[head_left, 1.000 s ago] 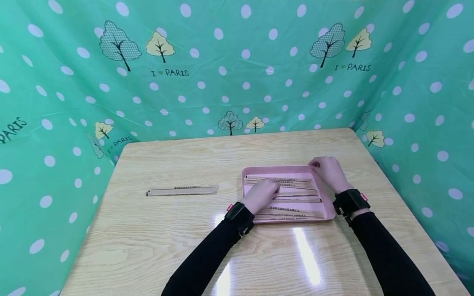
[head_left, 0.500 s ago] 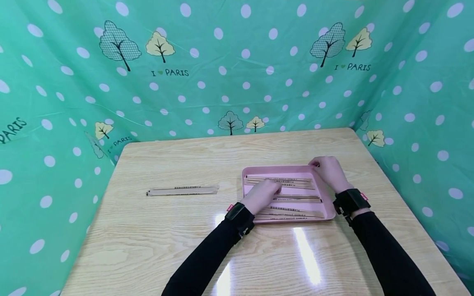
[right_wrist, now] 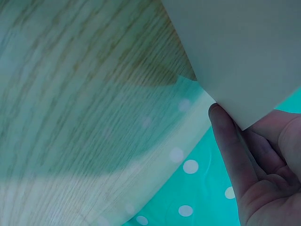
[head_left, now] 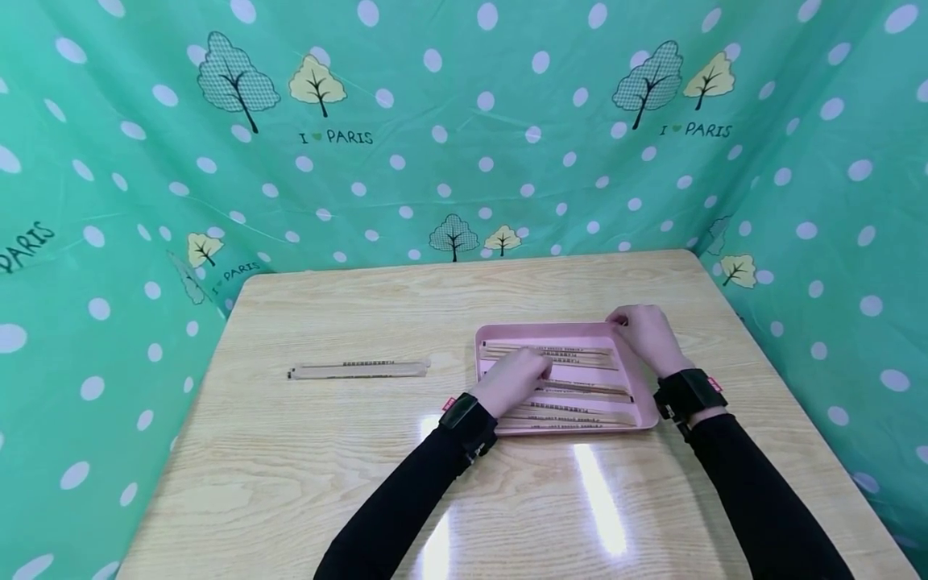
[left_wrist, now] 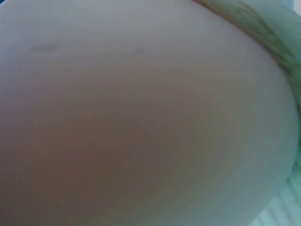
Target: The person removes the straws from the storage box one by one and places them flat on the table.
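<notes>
A pink tray (head_left: 573, 330) on the table holds several long, thin wrapped straws with dark print, lying crosswise in loose groups. My left hand (head_left: 515, 379) reaches in over the tray's left half, fingers curled down on a middle wrapped straw (head_left: 587, 387); its fingertips are hidden. The left wrist view is filled by blurred skin of that hand. At the tray's far right corner, my right hand (head_left: 645, 334) grips the rim. In the right wrist view, the right hand's fingers (right_wrist: 230, 146) lie along the pale tray corner (right_wrist: 244, 94).
More wrapped straws (head_left: 358, 370) lie side by side on the left of the wooden table (head_left: 239, 451). Green dotted cloth (head_left: 406, 97) hangs behind and at both sides. Light glares off the tabletop (head_left: 602, 499) in front of the tray.
Under my left hand, the middle wrapped straws have drawn closer together and one now lies slightly slanted. The left hand shifted a little right; the right hand keeps its place on the tray corner.
</notes>
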A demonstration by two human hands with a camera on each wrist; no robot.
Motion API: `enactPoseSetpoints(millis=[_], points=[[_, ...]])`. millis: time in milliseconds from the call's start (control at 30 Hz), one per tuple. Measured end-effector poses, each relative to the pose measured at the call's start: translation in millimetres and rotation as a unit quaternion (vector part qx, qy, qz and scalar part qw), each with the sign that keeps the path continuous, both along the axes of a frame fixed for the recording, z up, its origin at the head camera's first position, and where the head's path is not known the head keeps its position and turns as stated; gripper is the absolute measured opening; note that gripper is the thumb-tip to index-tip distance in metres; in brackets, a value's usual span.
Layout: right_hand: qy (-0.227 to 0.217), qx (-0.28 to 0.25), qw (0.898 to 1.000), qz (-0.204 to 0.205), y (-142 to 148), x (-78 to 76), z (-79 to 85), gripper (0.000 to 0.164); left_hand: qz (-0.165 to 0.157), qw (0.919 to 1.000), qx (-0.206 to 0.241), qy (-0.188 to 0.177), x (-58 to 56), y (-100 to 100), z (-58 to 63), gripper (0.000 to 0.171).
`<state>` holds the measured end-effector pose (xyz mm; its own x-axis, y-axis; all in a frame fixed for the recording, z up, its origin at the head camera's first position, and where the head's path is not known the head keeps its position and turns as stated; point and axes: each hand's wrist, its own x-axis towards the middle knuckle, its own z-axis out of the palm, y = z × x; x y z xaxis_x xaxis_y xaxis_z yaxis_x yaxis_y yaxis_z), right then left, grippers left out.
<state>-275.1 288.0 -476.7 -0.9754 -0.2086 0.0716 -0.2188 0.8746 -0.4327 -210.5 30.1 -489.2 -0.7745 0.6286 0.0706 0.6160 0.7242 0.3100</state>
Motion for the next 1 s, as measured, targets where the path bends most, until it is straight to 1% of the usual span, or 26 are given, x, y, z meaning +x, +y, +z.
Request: enactPoseSetpoints(millis=[200,367,600,833,1000], points=[[-0.003,0.008,1.000,0.000,1.6,-1.2,-0.7,0.018,-0.004,0.9999,-0.005,0.012,-0.3,0.5,0.9,0.008],[-0.006,0.009,1.000,0.000,1.8,-1.9,-0.5,0.018,0.000,0.9999,-0.005,0.013,-0.7,-0.1,1.5,0.009],[0.020,0.005,1.000,0.011,0.6,-0.5,-0.2,0.018,0.000,0.9999,-0.004,0.013,-1.4,-0.8,4.5,0.007],[0.017,0.007,1.000,0.013,-0.6,0.0,1.5,0.018,-0.019,0.9997,-0.013,0.002,0.0,-1.5,5.3,0.007],[0.018,0.007,1.000,0.012,-0.1,-0.8,0.1,0.018,-0.028,0.9995,-0.014,0.007,1.9,-2.0,5.9,0.006]])
